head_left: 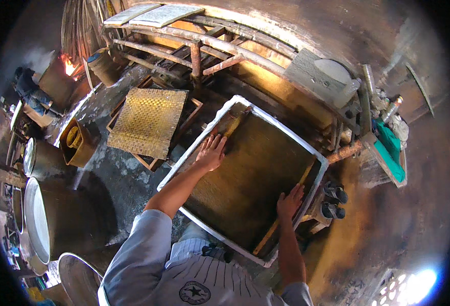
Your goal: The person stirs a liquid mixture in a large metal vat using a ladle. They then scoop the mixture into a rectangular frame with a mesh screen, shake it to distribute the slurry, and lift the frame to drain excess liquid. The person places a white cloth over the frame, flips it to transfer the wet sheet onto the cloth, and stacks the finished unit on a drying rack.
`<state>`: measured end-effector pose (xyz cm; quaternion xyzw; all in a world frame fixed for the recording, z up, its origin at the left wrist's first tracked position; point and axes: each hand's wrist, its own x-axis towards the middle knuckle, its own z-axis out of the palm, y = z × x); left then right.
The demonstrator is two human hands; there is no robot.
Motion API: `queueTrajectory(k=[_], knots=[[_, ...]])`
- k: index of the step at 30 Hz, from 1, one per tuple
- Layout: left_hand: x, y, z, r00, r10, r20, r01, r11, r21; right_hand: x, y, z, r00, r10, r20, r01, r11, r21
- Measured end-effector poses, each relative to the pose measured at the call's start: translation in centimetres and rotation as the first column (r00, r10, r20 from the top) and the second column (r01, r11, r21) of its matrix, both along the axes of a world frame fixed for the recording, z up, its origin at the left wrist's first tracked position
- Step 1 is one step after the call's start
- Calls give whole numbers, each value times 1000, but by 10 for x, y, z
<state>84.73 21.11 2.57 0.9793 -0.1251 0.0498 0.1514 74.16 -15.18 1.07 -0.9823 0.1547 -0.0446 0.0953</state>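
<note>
At one o'clock from torso: white-rimmed tray (285,128).
Wooden strips (267,238): long axes one-to-seven o'clock.
Left hand (212,152): on left strip, fingers spread.
Right hand (289,202): four o'clock from left, spread on right strip.

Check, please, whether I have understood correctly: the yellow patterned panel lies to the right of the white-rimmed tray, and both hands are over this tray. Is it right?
Not quite: in the head view, the yellow patterned panel lies to the left of the white-rimmed tray. The left hand and right hand are indeed both over this tray.
</note>
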Motion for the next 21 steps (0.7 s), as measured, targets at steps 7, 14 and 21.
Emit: queueTrajectory(k=[7,14,21], knots=[[3,-11,23,998,-38,-57,33,996,-88,-21,2,7,999,-38,-39,35,997,-75],[10,11,20,996,-11,-94,-9,978,-209,10,24,17,998,-46,-31,41,988,-152],[-15,99,68,972,150,-183,-236,573,-785,256,179,77,761,625,173,-619,780,-93]])
